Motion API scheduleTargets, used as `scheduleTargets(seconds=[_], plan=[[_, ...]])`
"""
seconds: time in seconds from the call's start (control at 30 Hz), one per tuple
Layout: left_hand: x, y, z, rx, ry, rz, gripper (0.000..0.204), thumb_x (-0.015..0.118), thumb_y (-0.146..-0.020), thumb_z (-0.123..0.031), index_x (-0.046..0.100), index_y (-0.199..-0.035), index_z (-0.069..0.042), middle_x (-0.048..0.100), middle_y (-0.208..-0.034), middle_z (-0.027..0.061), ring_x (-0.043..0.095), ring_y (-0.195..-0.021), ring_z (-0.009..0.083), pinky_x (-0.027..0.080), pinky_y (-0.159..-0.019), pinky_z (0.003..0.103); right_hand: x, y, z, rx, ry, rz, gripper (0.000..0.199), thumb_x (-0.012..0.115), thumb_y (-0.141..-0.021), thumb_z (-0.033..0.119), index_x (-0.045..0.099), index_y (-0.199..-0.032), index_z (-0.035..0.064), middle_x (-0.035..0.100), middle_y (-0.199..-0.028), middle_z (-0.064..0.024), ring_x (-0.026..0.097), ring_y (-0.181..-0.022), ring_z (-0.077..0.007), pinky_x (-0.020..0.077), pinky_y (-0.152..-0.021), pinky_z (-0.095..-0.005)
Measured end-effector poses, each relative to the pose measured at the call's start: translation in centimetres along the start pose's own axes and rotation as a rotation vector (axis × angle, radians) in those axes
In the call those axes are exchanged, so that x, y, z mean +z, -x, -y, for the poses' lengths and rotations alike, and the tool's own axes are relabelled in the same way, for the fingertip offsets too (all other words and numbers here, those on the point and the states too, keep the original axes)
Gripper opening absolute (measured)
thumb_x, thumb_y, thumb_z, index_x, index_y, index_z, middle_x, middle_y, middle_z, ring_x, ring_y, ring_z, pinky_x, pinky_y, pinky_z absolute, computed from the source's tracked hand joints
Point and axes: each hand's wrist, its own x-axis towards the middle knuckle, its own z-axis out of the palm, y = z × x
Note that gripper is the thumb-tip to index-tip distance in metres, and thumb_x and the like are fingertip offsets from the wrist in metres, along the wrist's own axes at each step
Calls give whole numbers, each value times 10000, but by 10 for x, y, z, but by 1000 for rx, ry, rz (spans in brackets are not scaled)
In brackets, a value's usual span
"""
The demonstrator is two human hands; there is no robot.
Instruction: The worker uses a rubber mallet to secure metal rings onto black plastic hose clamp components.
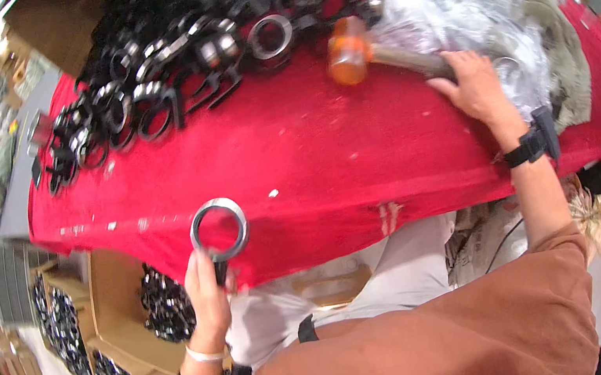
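Red cloth (pixel 296 160) is spreading below; near its front edge my left hand (pixel 208 292) is grasping a silver-and-black metal ring (pixel 242 217). My right hand (pixel 478 89) is touching a long-handled, orange-headed mallet (pixel 386 55), grip unclear: I'm seemingly fetching or parking it; lifting would be calling for closed fingers.

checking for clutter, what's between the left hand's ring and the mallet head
The head view shows red cloth between the metal ring and mallet head, plus a small white scrap nearer the ring.
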Motion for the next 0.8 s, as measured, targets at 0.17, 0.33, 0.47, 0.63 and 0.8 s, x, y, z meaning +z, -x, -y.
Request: scheduleTargets(seconds=[0.17,0.33,0.47,0.63,0.8], plan=[[-14,-30,10,-87,224,33,316,416,-948,-335,481,-794,-67,433,-554,-7,404,-453,77,363,-473,223,3,-18,-2,-108,49,-18,333,614,-793,324,525,-896,21,556,-873,-145,538,-825,-337,440,-710,-425],[-12,-44,31,-12,222,84,384,410,-939,-377,529,-813,-35,476,-553,33,461,-502,123,422,-530,264,-37,-22,32,-122,241,14,314,599,-804,319,521,-914,35,544,-834,-139,543,-803,-311,453,-667,-397],[-1,-41,21,-24,311,113,346,437,-937,-347,521,-795,-43,516,-569,35,472,-489,104,410,-494,230,-63,11,77,155,24,-81,320,565,-852,323,511,-930,18,566,-817,-195,562,-748,-343,448,-628,-408],[9,-41,24,-76,250,189,369,418,-939,-372,526,-828,-37,500,-579,30,457,-501,113,384,-481,252,-110,58,186,551,-1516,437,188,514,-898,182,475,-1030,53,547,-678,-32,502,-457,-98,416,-389,-234],[16,-37,20,-60,234,243,349,442,-928,-395,504,-828,-66,443,-557,-13,385,-462,88,310,-434,232,-116,71,227,600,-1552,595,179,555,-882,198,485,-948,47,509,-633,-6,464,-428,-73,390,-360,-223]])
